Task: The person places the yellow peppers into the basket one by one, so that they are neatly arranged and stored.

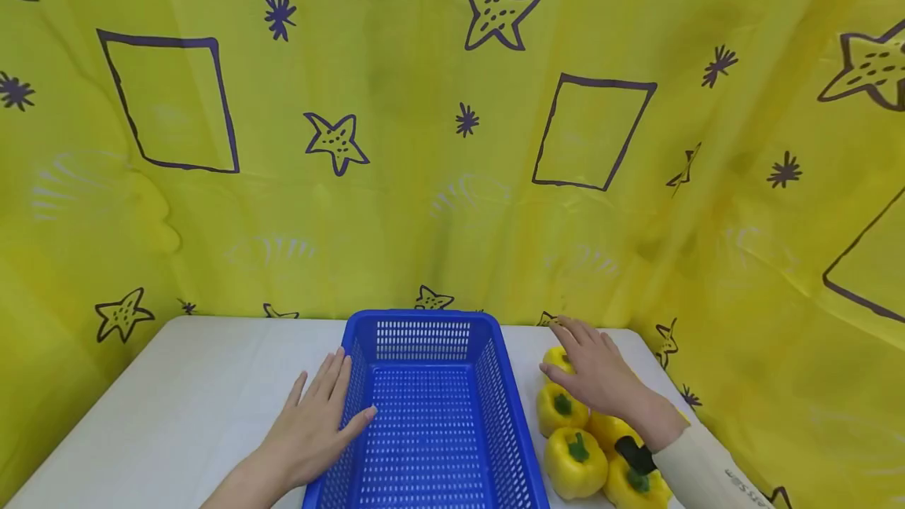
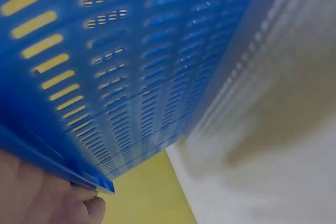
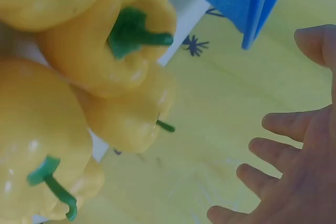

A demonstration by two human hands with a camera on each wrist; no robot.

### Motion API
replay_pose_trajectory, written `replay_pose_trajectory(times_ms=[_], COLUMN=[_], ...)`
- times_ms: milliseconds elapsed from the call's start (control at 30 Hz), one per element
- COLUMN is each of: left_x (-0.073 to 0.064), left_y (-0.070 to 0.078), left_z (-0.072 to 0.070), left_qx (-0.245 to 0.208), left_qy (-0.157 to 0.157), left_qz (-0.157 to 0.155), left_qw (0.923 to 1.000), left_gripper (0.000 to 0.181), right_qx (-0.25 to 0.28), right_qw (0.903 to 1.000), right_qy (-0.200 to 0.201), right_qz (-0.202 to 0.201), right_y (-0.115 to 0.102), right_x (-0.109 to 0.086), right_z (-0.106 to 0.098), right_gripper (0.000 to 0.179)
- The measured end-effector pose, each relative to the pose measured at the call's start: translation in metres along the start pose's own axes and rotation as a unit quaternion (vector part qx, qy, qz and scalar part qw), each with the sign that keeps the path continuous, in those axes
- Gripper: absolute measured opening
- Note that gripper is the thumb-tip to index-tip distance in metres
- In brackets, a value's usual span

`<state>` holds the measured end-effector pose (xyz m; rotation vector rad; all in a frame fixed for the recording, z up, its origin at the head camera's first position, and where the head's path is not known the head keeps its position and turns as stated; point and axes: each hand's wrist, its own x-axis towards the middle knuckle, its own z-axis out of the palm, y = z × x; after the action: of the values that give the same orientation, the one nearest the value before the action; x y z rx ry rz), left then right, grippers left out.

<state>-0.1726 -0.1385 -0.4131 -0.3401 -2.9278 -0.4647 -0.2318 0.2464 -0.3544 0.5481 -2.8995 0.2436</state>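
Observation:
A blue plastic basket (image 1: 519, 415) with slotted walls stands on the white table, with nothing inside it. My left hand (image 1: 311, 415) rests on its left rim, fingers straight and the thumb reaching over the edge. In the left wrist view, the fingers (image 2: 50, 195) lie against the basket's rim, above the perforated outer wall (image 2: 152, 72). To the right of the basket is a group of yellow bell peppers (image 1: 576, 474) with green stems. Over the far peppers hovers my right hand (image 1: 601, 371), fingers spread and holding nothing; the right wrist view shows a gap between it and the peppers (image 3: 126, 114).
The white tabletop (image 1: 198, 415) extends left of the basket. A yellow curtain (image 1: 410, 218) with dark stars and squares hangs behind the table and along its sides. Under the right wrist, a dark object (image 1: 635, 454) partly covers the peppers.

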Motion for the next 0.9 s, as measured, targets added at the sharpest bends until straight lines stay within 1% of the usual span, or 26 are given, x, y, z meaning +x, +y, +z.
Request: replay_pose_trajectory(times_ms=[167,367,500,600,800,900], left_x=[0.001,0.004,0.004,0.003,0.002,0.001], left_y=[0.002,0.002,0.003,0.004,0.003,0.002], left_z=[0.002,0.003,0.004,0.004,0.004,0.004], left_qx=[0.021,0.032,0.034,0.035,0.038,0.04], left_qy=[0.013,0.017,0.017,0.014,0.016,0.015], left_qz=[0.007,0.005,0.002,0.0,-0.003,-0.004], left_qw=[0.9997,0.9993,0.9993,0.9993,0.9991,0.9991], left_gripper=[0.084,0.086,0.086,0.086,0.087,0.086], right_qx=[-0.001,-0.004,0.0,0.005,0.019,0.031], right_qw=[0.9999,0.9998,0.9994,0.9989,0.9984,0.9971], right_qy=[-0.013,-0.018,-0.03,-0.04,-0.048,-0.065], right_qz=[0.009,0.006,0.015,0.022,0.022,0.027], right_y=[0.011,0.021,0.028,0.032,0.035,0.037], right_x=[0.005,0.01,0.012,0.013,0.016,0.018], right_z=[-0.001,0.001,0.002,0.002,0.003,0.006], right_gripper=[0.067,0.064,0.064,0.063,0.059,0.057])
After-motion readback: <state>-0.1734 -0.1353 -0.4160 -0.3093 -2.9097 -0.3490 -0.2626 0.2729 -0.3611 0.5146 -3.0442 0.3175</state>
